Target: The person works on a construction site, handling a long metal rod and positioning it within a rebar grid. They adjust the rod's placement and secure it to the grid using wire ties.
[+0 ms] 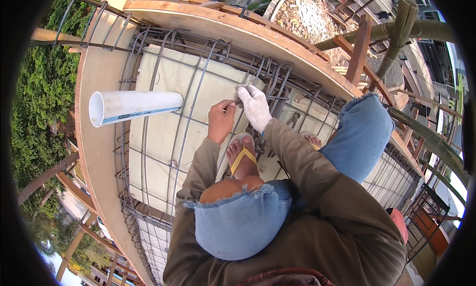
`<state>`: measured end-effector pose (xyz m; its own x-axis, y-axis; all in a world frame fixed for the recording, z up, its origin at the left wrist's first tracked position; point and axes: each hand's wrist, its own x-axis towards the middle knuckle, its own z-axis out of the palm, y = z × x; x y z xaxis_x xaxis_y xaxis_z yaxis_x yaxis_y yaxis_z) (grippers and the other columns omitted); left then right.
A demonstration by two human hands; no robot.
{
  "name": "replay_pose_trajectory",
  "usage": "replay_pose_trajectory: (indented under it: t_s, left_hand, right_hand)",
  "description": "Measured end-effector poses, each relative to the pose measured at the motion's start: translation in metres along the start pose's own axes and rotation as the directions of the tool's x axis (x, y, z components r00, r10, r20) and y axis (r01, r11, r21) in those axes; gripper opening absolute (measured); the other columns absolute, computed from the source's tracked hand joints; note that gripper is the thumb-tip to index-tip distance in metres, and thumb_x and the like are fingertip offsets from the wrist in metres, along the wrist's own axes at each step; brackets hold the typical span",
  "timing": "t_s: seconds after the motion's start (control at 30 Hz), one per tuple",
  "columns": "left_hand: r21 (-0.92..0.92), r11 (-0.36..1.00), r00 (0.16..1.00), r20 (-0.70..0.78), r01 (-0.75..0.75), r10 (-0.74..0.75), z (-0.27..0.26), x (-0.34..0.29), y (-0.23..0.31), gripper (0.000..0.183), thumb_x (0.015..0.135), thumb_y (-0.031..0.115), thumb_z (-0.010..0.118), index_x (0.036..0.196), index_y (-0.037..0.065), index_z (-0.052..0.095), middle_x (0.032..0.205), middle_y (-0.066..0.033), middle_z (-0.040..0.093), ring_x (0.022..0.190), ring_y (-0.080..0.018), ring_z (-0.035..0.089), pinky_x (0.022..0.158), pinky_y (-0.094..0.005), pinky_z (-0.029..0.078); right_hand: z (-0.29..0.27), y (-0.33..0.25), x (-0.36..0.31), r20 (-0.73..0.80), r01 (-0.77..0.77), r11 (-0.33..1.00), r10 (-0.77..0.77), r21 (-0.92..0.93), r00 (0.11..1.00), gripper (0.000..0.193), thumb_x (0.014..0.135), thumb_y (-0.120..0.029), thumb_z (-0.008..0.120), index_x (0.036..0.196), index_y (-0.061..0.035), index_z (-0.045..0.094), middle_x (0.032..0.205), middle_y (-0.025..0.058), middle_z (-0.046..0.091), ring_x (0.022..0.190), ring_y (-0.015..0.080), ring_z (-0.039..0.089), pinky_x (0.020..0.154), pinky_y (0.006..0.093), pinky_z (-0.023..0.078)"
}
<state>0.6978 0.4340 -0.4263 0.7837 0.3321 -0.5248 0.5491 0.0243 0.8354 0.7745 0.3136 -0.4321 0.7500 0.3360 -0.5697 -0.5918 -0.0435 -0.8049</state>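
Note:
My bare left hand [221, 121] is closed in a pinch beside the steel mesh, with a small dark bit at its fingertips that is too small to name. My right hand [255, 106], in a white knitted glove, meets it fingertip to fingertip. Its fingers are bent together, and what they hold is hidden. Both are just above the rebar mesh [200, 70], which lies over a pale sheet [163, 100]. Just right of the glove, a dark tool that looks like pliers [294, 119] rests on the mesh.
A white plastic pipe [136, 106] sticks up through the mesh on the left. Wooden formwork boards [233, 30] edge the slab, with thick rebar bundles [275, 80] crossing it. Bamboo poles [396, 38] stand at the right. My feet, in yellow-strapped sandals [243, 159], are on the mesh.

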Motion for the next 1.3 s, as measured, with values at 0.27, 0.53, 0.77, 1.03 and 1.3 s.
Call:
replay_pose_trajectory:
  t_s: [0.27, 0.53, 0.77, 1.03, 1.3]
  left_hand:
    - [0.018, 1.0, 1.0, 0.002, 0.024, -0.024, -0.008, 0.0, -0.021, 0.022, 0.097, 0.013, 0.06, 0.106, -0.002, 0.074, 0.09, -0.0071, 0.072, 0.058, -0.0048, 0.05, 0.053, -0.0236, 0.042]
    - [-0.105, 0.973, 0.976, 0.092, 0.205, -0.196, -0.005, -0.012, -0.005, 0.022, 0.098, 0.015, 0.062, 0.106, -0.002, 0.073, 0.081, -0.0024, 0.065, 0.057, -0.0058, 0.05, 0.051, -0.0226, 0.041]
    - [-0.024, 0.989, 0.989, -0.033, 0.144, -0.145, -0.006, 0.004, -0.01, 0.022, 0.097, 0.013, 0.061, 0.108, -0.002, 0.074, 0.083, -0.0024, 0.068, 0.057, -0.0073, 0.051, 0.053, -0.0235, 0.042]
    - [-0.037, 0.989, 0.986, -0.086, 0.141, -0.143, -0.01, 0.028, -0.038, 0.021, 0.095, 0.01, 0.061, 0.107, 0.0, 0.075, 0.074, -0.0027, 0.064, 0.057, -0.0092, 0.054, 0.053, -0.0268, 0.045]
    - [0.092, 0.995, 0.999, -0.009, 0.044, -0.043, 0.016, 0.074, -0.053, 0.023, 0.096, 0.006, 0.06, 0.112, 0.001, 0.075, 0.091, -0.008, 0.073, 0.065, -0.0116, 0.058, 0.063, -0.0276, 0.049]
  right_hand:
    - [-0.011, 0.008, 0.007, -0.025, -0.038, 0.994, 0.041, 0.103, 0.999, 0.027, 0.103, -0.021, 0.058, 0.122, -0.0013, 0.062, 0.094, 0.0026, 0.066, 0.08, 0.0115, 0.064, 0.071, 0.0273, 0.053]
    - [-0.014, 0.018, 0.008, -0.059, 0.061, 0.995, -0.066, -0.077, 0.996, 0.024, 0.099, -0.017, 0.061, 0.116, -0.0001, 0.064, 0.091, 0.002, 0.066, 0.077, 0.0095, 0.061, 0.069, 0.0261, 0.05]
    - [-0.024, 0.007, 0.015, -0.12, 0.018, 0.999, -0.013, 0.036, 0.993, 0.022, 0.101, -0.018, 0.06, 0.114, -0.0014, 0.063, 0.09, 0.0018, 0.066, 0.075, 0.01, 0.061, 0.068, 0.0268, 0.051]
    - [-0.052, -0.02, 0.039, -0.481, 0.175, 0.967, -0.065, 0.187, 0.874, 0.023, 0.102, -0.025, 0.061, 0.114, -0.0051, 0.062, 0.089, 0.0045, 0.067, 0.071, 0.0118, 0.064, 0.062, 0.0265, 0.053]
    - [-0.062, -0.031, 0.043, -0.531, 0.212, 0.949, -0.058, 0.233, 0.845, 0.023, 0.103, -0.025, 0.059, 0.114, -0.0046, 0.061, 0.089, 0.0046, 0.066, 0.071, 0.012, 0.063, 0.06, 0.027, 0.052]
